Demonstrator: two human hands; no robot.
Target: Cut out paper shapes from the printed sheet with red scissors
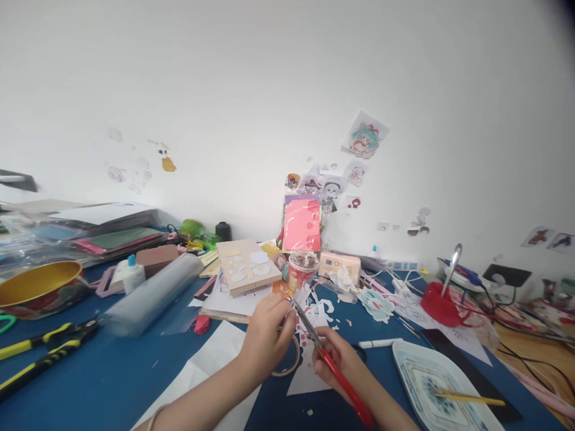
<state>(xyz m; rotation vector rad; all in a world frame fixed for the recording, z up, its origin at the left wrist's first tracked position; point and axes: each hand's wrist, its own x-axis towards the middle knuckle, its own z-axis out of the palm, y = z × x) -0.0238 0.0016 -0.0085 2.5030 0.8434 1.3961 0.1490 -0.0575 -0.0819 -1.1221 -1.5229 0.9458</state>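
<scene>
White wall point(215, 78) is filling the upper half of the frame, with paper drawings point(365, 136) clinging to it right of centre, and a blue tabletop point(90, 389) is spreading across the lower half. At lower centre, the left hand point(265, 332) is pinching a small white paper piece point(291, 304) between closed fingertips. Just beside it, the right hand point(345, 356) is curling around red-handled scissors point(344, 383) — their blades are pointing up and left, reaching the paper by the left fingertips. How far apart the blades are standing, I cannot tell.

Beneath the hands, a tape roll point(297, 354) and a sheet with red dots point(308, 383) are lying on the blue surface, while a clear cup point(303, 272) is standing just beyond them. Left of the cup, a pale block point(256, 286) is bearing paper cutouts point(259, 257). At lower right, a white tray point(404, 377) is holding a yellow-handled brush point(476, 398); at lower left, yellow-and-black pliers point(63, 353) are resting below a gold-lined bowl point(40, 278).
</scene>
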